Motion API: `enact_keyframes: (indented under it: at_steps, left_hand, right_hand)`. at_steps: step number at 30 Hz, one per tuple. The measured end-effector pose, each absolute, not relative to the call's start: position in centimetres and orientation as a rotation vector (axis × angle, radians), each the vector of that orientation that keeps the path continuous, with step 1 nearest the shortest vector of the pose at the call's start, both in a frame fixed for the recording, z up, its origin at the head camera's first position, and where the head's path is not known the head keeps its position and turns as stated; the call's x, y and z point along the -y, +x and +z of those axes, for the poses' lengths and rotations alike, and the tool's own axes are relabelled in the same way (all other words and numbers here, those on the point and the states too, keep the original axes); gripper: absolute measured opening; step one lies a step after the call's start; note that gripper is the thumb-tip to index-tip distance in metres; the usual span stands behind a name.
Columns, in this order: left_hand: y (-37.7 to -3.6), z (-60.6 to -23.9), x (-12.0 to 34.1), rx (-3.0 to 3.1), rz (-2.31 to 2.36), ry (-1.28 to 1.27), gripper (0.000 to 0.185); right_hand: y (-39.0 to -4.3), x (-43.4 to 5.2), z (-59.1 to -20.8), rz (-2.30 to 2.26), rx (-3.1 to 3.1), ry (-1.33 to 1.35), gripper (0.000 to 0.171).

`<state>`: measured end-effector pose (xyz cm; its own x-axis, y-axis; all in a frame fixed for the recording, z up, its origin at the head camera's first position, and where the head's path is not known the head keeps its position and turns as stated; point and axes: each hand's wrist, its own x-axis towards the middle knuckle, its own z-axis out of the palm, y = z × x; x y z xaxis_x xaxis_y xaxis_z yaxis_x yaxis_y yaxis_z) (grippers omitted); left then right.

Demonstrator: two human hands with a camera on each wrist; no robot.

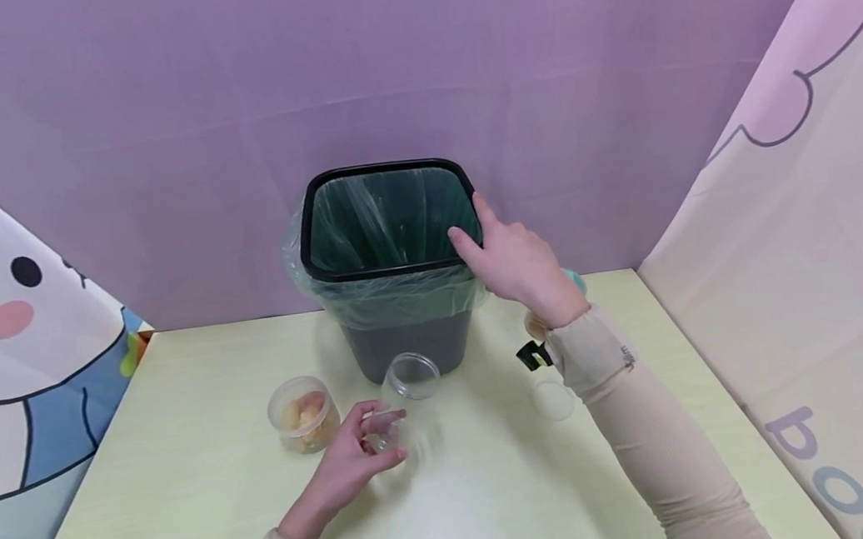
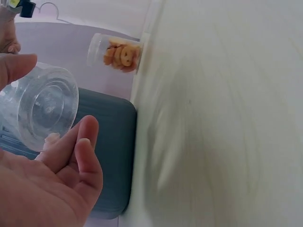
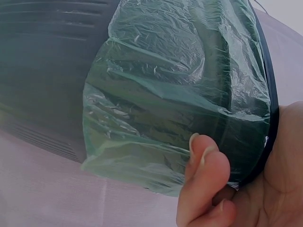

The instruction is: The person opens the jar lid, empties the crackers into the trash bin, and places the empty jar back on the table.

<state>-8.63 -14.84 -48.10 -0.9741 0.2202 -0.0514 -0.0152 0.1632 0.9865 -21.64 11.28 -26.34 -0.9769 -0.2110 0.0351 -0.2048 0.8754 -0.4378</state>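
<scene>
The clear jar (image 1: 408,396), probably light, stiff and slippery, is gripped round its base by the left hand (image 1: 343,468) above the counter (image 1: 191,487), while the right hand (image 1: 515,264) clasps the bin (image 1: 389,264) rim at the far side.

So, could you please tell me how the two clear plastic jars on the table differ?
The clear plastic jar in the left hand is empty, while the clear plastic jar of biscuits holds orange-brown pieces. The empty one is tilted in the left hand's grip; the filled one stands upright on the pale yellow table, untouched. Both are small, round and transparent, in front of the black bin.
</scene>
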Motion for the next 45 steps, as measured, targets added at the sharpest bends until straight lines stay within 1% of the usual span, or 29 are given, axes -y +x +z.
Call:
enact_keyframes:
  at_steps: [8,16,24,28,31,39,45]
  left_hand:
    - [-9.0,-48.6,14.7,-2.363,1.847,0.195,0.057]
    - [-9.5,-49.4,14.9,-2.583,1.709,0.295,0.060]
    - [-10.8,-49.6,14.2,-2.610,1.597,0.174,0.059]
    - [-11.8,-49.6,13.7,-2.616,1.544,0.145,0.055]
    - [-12.4,-49.9,13.4,-2.625,1.523,0.128,0.054]
    - [-13.0,-50.6,13.1,-2.708,1.415,0.131,0.073]
    - [-13.2,-50.8,12.7,-2.787,1.321,0.214,0.071]
  right_hand:
    - [-21.5,-11.0,-26.4,-0.706,-3.027,-0.343,0.082]
    - [-21.5,-11.0,-26.4,-0.712,-3.022,-0.346,0.082]
    - [-21.6,-11.1,-26.5,-0.740,-3.019,-0.321,0.085]
    - [-21.7,-11.4,-26.9,-0.877,-2.991,-0.330,0.090]
    - [-21.7,-11.7,-27.2,-1.009,-2.962,-0.347,0.089]
    - [-20.9,-12.6,-27.9,-1.180,-2.964,-0.398,0.086]
    - [-20.4,-13.8,-28.8,-1.274,-2.984,-0.379,0.073]
